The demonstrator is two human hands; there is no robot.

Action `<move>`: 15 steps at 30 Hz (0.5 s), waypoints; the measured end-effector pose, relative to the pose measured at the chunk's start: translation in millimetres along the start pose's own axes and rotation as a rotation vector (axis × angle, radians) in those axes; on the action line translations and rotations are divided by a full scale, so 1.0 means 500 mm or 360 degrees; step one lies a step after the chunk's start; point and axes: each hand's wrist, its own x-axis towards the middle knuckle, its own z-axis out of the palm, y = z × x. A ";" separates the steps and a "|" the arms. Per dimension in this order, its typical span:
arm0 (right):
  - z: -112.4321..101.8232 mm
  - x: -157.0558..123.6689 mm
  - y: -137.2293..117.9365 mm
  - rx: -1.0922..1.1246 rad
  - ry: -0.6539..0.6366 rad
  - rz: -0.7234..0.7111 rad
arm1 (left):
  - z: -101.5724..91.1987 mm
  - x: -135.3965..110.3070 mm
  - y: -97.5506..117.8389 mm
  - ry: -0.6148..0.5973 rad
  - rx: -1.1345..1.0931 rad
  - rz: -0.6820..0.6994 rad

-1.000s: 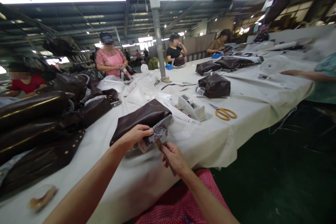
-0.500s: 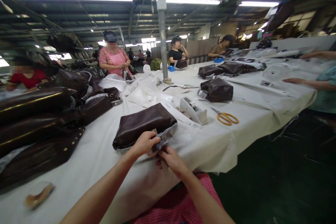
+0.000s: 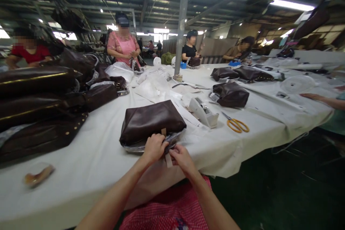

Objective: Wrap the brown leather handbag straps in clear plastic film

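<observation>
Brown bag, left grip closed on its half-hidden plastic-wrapped edge, right grip unclear

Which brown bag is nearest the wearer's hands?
The bag just left of the tape dispenser: the left hand is at its front edge, the right hand close beside; the other bags lie farther off.

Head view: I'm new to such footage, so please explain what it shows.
No machine here: a camera on a person's head looks down at their own left hand and right hand, both bare. On the white-covered table a brown bag lies before them, with a tape dispenser and orange-handled scissors to the right and more bags piled at left. The left hand is at the bag's near edge, where plastic shows; beside it, the right hand has its fingers at a pale strip. What they pinch is partly hidden.
</observation>
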 end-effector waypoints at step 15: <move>-0.056 0.065 -0.105 -0.1588 -0.0280 -0.1126 | 0.053 -0.014 -0.003 0.0113 0.0181 0.0039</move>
